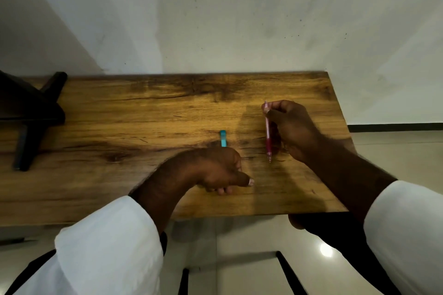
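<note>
White sleeves frame our view. Our left hand clenches a teal pen on the worktop. Right of that grip, our right hand grasps a pink pen, tip toward us.

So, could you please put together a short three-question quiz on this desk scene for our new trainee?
1. True or false: the right hand grips a slim pink plastic pen.
2. Which colour is the small plastic piece showing just beyond the left hand? A green, B turquoise, C yellow.
3. Fill in: both hands are over a brown ____ tabletop.

Key: 1 true. 2 B. 3 wooden. The left hand's fingers are curled under, and whether they hold the turquoise piece cannot be told.
</note>
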